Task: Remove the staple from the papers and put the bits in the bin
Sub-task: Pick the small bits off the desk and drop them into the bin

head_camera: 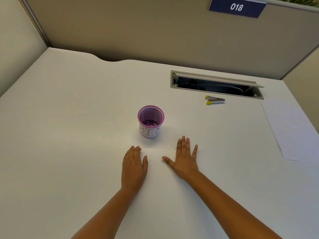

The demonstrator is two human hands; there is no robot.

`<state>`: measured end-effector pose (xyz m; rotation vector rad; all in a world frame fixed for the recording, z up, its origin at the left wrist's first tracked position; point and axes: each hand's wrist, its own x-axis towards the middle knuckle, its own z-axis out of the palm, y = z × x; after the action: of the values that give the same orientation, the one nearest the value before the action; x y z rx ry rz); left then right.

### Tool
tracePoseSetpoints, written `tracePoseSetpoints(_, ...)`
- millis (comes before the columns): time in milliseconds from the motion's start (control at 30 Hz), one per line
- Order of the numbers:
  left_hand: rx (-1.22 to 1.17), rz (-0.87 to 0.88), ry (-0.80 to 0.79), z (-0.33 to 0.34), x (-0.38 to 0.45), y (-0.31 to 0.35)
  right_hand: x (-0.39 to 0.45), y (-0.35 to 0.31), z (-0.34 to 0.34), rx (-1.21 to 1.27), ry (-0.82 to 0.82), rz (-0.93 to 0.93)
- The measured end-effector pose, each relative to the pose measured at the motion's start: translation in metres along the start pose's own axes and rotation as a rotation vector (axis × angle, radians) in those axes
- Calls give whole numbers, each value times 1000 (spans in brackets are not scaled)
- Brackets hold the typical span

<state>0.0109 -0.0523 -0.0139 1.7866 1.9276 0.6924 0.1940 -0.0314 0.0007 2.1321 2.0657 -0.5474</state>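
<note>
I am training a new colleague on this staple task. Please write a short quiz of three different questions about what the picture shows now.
1. True or false: the right hand grips the staple remover.
2. Which thing stands nearest the left hand? A) the papers B) the purple bin C) the cable slot
3. Fill in: the sign on the partition reads ___.

Key
1. False: both hands lie flat and open on the desk, and the remover lies apart, by the slot.
2. B
3. 018
</note>
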Motion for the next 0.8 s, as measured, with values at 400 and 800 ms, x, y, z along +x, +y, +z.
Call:
tracePoseSetpoints(400,-9,-12,-10,0,0,0,-13,26,-10,327,229,106)
tracePoseSetpoints(800,-5,-5,2,-1,0,2,11,19,-10,601,301,136)
